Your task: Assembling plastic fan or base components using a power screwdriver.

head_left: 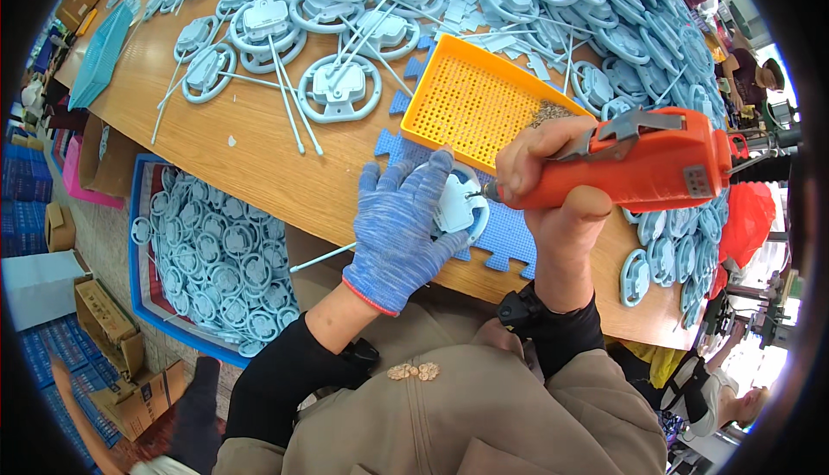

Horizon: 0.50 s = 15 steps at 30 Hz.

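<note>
My left hand (pixel 401 224), in a blue knitted glove, holds a light blue plastic wheel (pixel 455 205) down on a blue foam mat (pixel 508 237). Its fingers lie along the far left of the wheel and the thumb is on the near rim. A thin light blue rod (pixel 321 256) sticks out to the left from under this hand. My bare right hand (pixel 553 177) is wrapped round a red-orange electric screwdriver (pixel 635 168). The tool lies nearly level, its tip pointing left at the middle of the wheel. Whether the tip touches a screw is too small to tell.
Just beyond my hands a yellow perforated tray (pixel 471 99) holds small screws (pixel 550 113). Heaps of similar wheels (pixel 604 22) cover the table's far and right sides. At lower left, a blue-rimmed crate (pixel 138 281) is full of more wheels. A turquoise basket (pixel 99 65) stands at the left edge.
</note>
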### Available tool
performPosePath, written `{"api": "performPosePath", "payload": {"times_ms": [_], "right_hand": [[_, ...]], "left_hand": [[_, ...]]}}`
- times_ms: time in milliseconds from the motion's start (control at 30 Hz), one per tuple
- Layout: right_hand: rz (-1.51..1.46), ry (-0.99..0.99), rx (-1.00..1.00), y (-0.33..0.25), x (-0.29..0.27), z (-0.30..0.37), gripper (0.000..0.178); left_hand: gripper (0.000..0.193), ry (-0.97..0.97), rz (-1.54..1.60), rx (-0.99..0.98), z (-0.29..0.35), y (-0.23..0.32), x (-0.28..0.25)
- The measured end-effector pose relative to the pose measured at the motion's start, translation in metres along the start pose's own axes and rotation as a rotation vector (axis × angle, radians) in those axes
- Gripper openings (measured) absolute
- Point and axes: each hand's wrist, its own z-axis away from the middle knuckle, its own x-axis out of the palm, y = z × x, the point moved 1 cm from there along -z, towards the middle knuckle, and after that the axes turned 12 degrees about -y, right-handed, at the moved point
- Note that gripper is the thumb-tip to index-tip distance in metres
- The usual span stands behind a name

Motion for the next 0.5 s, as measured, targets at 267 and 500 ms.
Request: {"api": "performPosePath", "payload": {"times_ms": [267,500], "right_hand": [[-0.03,-0.045,-0.018,0.003,0.0017,-0.0007,0.059],[0.17,-0.057,-0.027,0.0039,0.0086,-0.0044,0.064]], "left_hand": [[0.085,-0.01,-0.007,0.009,-0.0008,-0.0004,0.0004],[0.085,0.035,-0.002,0.046,-0.0005,0.0006,0.0018]]}}
